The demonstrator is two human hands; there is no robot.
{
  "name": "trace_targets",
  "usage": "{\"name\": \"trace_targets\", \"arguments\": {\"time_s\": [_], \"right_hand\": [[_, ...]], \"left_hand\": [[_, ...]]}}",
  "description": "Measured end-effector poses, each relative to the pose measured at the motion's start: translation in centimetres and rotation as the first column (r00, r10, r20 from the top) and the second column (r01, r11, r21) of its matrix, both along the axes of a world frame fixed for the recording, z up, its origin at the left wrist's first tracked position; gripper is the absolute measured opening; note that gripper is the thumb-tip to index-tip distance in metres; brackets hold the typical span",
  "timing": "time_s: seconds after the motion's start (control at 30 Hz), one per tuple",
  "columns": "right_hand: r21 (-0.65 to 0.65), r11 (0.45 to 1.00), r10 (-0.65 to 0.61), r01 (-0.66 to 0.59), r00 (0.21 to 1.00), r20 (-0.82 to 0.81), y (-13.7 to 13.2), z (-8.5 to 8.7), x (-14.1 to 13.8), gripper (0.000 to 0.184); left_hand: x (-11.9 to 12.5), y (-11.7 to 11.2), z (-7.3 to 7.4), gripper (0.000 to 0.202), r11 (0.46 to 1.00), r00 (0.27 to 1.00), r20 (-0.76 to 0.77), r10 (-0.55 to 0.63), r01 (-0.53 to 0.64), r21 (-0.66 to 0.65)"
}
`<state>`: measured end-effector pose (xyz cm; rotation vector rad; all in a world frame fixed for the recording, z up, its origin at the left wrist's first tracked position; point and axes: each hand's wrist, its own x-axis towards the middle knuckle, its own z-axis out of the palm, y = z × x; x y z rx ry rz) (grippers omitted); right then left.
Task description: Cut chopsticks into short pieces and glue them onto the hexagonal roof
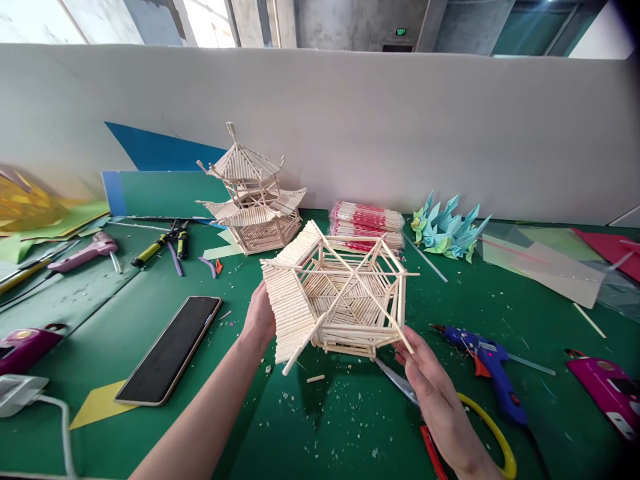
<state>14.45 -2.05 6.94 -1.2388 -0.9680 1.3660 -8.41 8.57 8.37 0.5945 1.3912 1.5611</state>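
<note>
"Sticks all over, I see. What's being held up there?"

"A six-sided stick frame (340,297), lifted just clear of the worktop (325,427) and tilted so its open top faces the person. The left hand (260,317) clasps the left edge, fingers wrapped behind the slatted panels. The right hand (435,393) has its fingers pinched on the tip of one rib at the lower right corner."

"How far along would you say it is?"

"Partway, by my reckoning. The walls and the ribs meeting at the centre are up, and two roof slopes on the left are covered in close rows. The other slopes look bare, just ribs with gaps between them."

"Compared to what?"

"The finished pagoda (250,193) standing near the back wall, which has two tiers, every slope covered, and a spike on top. This frame has one tier and no spike."

"Supplies at hand?"

"A wrapped pack of sticks (367,223) lies just behind the frame. A blue glue gun (487,363) rests on the worktop to the right, and scissors (470,427) lie partly under the right hand. Offcuts are scattered across the green surface."
</note>
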Motion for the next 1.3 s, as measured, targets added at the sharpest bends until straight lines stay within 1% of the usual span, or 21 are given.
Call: {"name": "trace_targets", "arguments": {"time_s": [0.1,0.2,0.33,0.37,0.4,0.43,0.5,0.57,0.63,0.7,0.77,0.8,0.83,0.9,0.97,1.03,1.13,1.17,1.2,1.23,1.3], "right_hand": [[0.031,0.998,0.044,-0.046,0.998,0.045,0.1,-0.1,0.5,0.051],[0.015,0.996,0.081,-0.083,0.993,0.085,0.0,-0.6,1.2,0.052],[0.019,1.0,-0.02,0.018,0.993,0.116,-0.5,-1.5,1.8,0.05],[0.023,0.999,-0.049,0.047,0.991,0.122,-0.7,-1.7,1.9,0.048],[0.026,0.997,-0.079,0.077,0.988,0.129,-0.8,-1.8,2.0,0.047],[0.033,0.993,-0.113,0.109,0.983,0.143,-1.0,-1.9,2.1,0.045],[0.063,0.983,-0.184,0.175,0.964,0.19,-1.4,-2.0,2.5,0.043],[0.11,0.965,-0.259,0.237,0.922,0.288,-1.8,-2.1,3.2,0.042],[0.157,0.949,-0.314,0.272,0.835,0.453,-2.4,-2.4,4.1,0.041],[0.209,0.948,-0.317,0.239,0.703,0.637,-3.2,-2.8,5.4,0.037],[0.263,0.955,-0.295,0.14,0.555,0.777,-4.4,-3.5,6.8,0.034],[0.288,0.955,-0.288,0.075,0.48,0.829,-5.1,-3.9,7.5,0.033],[0.307,0.952,-0.283,0.006,0.408,0.868,-5.8,-4.3,8.2,0.032],[0.307,0.944,-0.267,-0.121,0.267,0.926,-6.9,-5.2,9.3,0.032],[0.285,0.932,-0.253,-0.223,0.162,0.954,-7.8,-5.9,10.1,0.033],[0.253,0.921,-0.237,-0.295,0.089,0.967,-8.2,-6.3,10.5,0.034],[0.22,0.911,-0.229,-0.35,0.014,0.973,-8.4,-6.6,10.6,0.04],[0.215,0.909,-0.229,-0.357,0.002,0.973,-8.5,-6.6,10.6,0.041],[0.217,0.907,-0.234,-0.36,-0.003,0.972,-8.5,-6.6,10.6,0.041],[0.224,0.904,-0.241,-0.364,-0.003,0.97,-8.5,-6.7,10.6,0.04],[0.235,0.899,-0.256,-0.371,-0.009,0.967,-8.5,-6.7,10.6,0.039]], "left_hand": [[-0.6,-1.2,-0.5,0.023,0.998,0.997,-0.078,-0.022,0.026,0.051],[-1.4,-3.6,-0.9,0.023,0.991,0.983,-0.183,0.032,-0.007,0.137],[-1.9,-7.9,-0.3,0.017,0.955,0.934,-0.327,0.141,-0.042,0.292],[-1.8,-8.9,-0.1,0.015,0.941,0.911,-0.38,0.163,-0.028,0.339],[-1.7,-9.8,0.1,0.015,0.914,0.854,-0.489,0.18,0.039,0.405],[-1.4,-10.6,0.3,0.017,0.888,0.806,-0.556,0.202,0.089,0.451],[-0.9,-11.7,0.2,0.019,0.865,0.71,-0.666,0.229,0.165,0.474],[-0.4,-12.4,-0.5,0.019,0.881,0.646,-0.733,0.212,0.197,0.429],[0.1,-12.8,-1.7,0.017,0.904,0.565,-0.812,0.151,0.253,0.344],[0.4,-13.0,-3.0,0.016,0.906,0.432,-0.898,0.085,0.342,0.25],[0.5,-13.1,-4.2,0.014,0.894,0.286,-0.958,0.034,0.419,0.157],[0.6,-13.0,-4.7,0.014,0.889,0.234,-0.972,0.012,0.442,0.117],[0.7,-13.0,-5.0,0.014,0.887,0.2,-0.98,-0.013,0.455,0.081],[0.9,-12.8,-5.5,0.015,0.885,0.172,-0.983,-0.063,0.465,0.025],[1.1,-12.5,-5.8,0.015,0.886,0.178,-0.979,-0.099,0.463,-0.006],[1.3,-12.2,-5.8,0.013,0.895,0.201,-0.971,-0.128,0.446,-0.026],[1.5,-12.4,-5.4,0.013,0.915,0.264,-0.953,-0.149,0.402,-0.032],[1.5,-12.6,-5.1,0.015,0.921,0.302,-0.94,-0.157,0.388,-0.029],[1.5,-12.9,-4.7,0.018,0.928,0.373,-0.912,-0.174,0.373,-0.024],[1.5,-13.2,-4.3,0.02,0.935,0.472,-0.86,-0.194,0.354,-0.017],[1.7,-13.6,-3.3,0.024,0.951,0.742,-0.628,-0.236,0.308,0.007]]}}
